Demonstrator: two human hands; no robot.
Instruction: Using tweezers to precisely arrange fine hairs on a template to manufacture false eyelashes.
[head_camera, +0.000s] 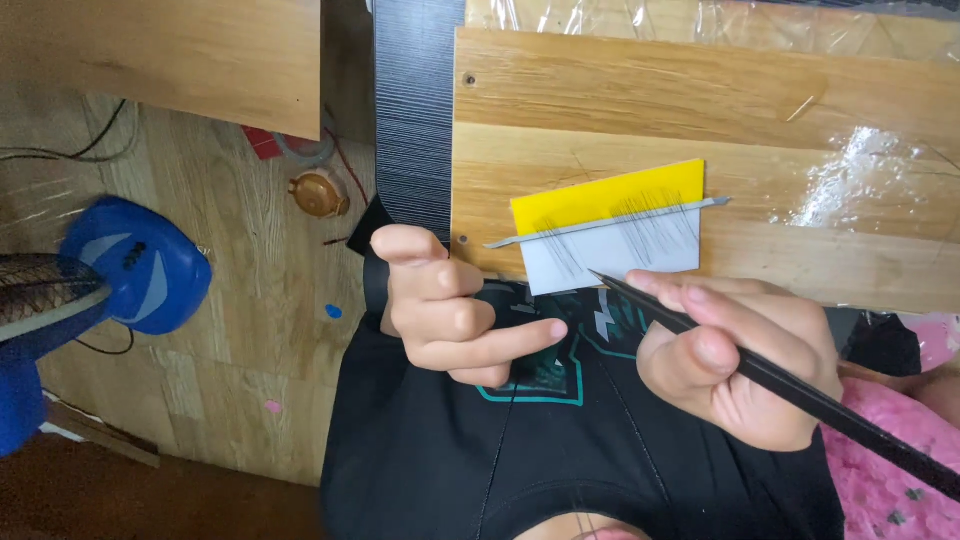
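Note:
A yellow and white card (610, 228) lies on a wooden board (700, 110), with several thin dark hairs spread over it. A slim metal strip (600, 224) runs across the card. My right hand (735, 360) is shut on long black tweezers (800, 392), whose tip points at the card's lower white edge. My left hand (445, 305) is loosely curled just below the board's left corner, index finger stretched toward the right, holding nothing that I can see.
Clear plastic film (850, 180) covers the board's right part. A dark ribbed panel (415, 110) stands left of the board. On the wooden floor are a blue fan base (140, 265), a small brown pot (318, 194) and cables. Pink fabric (900, 440) lies at the right.

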